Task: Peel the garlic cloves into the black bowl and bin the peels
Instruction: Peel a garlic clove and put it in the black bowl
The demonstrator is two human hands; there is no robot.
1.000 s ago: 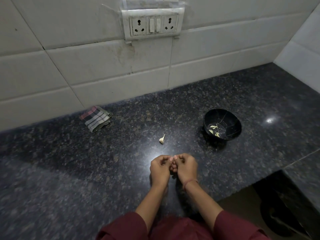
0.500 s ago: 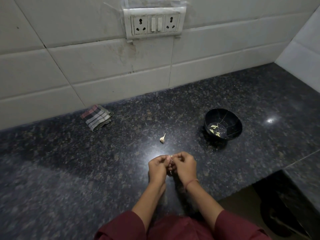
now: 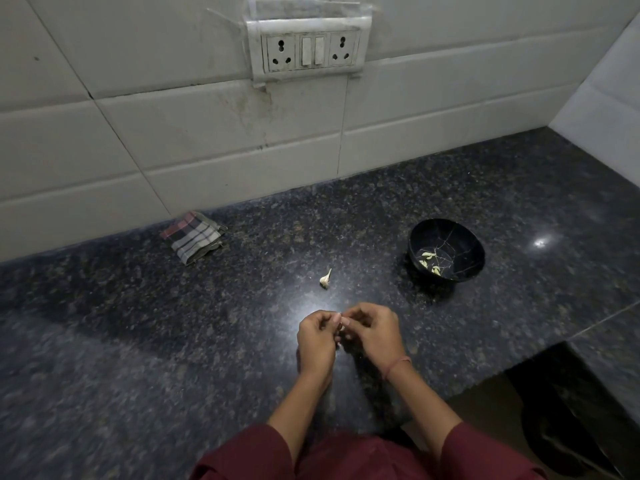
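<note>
A garlic clove [image 3: 342, 322], mostly hidden, is pinched between the left hand [image 3: 316, 341] and right hand [image 3: 375, 336], both grips clamped on it, in front and left of the black bowl [image 3: 462, 242]. A few peeled cloves [image 3: 429, 259] are held in the bowl. A loose clove [image 3: 325, 278] is left on the worktop [image 3: 138, 323] to the bowl's left.

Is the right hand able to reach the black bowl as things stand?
Probably yes: only bare counter lies between the right hand and the black bowl, though it now pinches a clove.
</note>
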